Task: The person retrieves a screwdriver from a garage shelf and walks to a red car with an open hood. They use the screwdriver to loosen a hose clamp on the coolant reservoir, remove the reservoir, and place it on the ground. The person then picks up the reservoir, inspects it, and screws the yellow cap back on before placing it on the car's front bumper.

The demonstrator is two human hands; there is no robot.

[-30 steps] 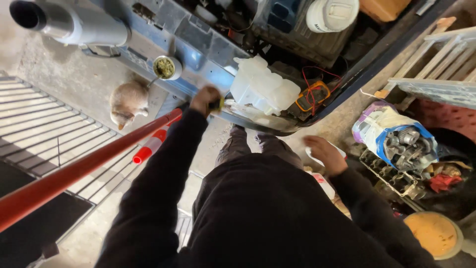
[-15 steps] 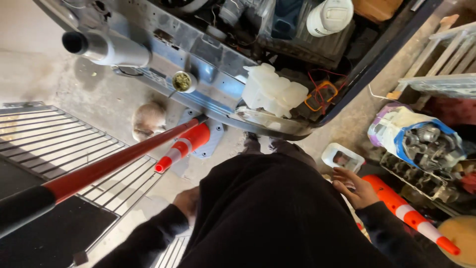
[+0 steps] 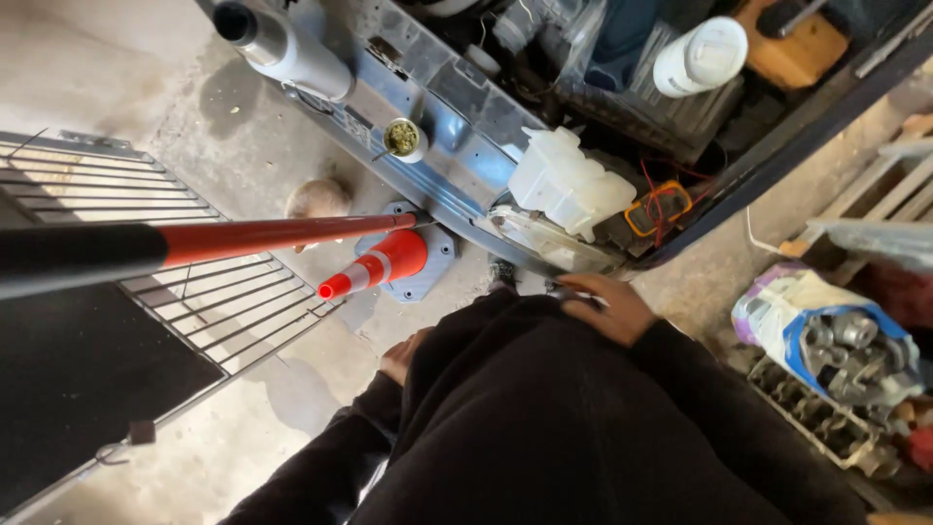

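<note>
My right hand (image 3: 610, 309) lies flat on the front of my dark garment (image 3: 583, 428), fingers pointing left, nothing clearly in it. My left hand (image 3: 402, 356) is lower left and mostly hidden behind the garment, so its grip is unclear. Just beyond both hands is a car's exposed front: a silver crossmember (image 3: 457, 160), a white plastic reservoir (image 3: 564, 185) and an orange meter (image 3: 661, 206) with red leads. An orange traffic cone (image 3: 381, 264) lies on its side on the concrete, near my left hand.
A red and black pole (image 3: 224, 239) reaches in from the left to the crossmember. A wire rack (image 3: 209, 301) lies on the floor at left. At right, a bag of metal parts (image 3: 836, 340) sits beside a wooden pallet (image 3: 875, 194). A silver pipe (image 3: 292, 53) juts out at top.
My left hand has come off the car's front and dropped beside my body. My right hand moved up onto my garment. The view has shifted, showing the cone and crossmember more fully.
</note>
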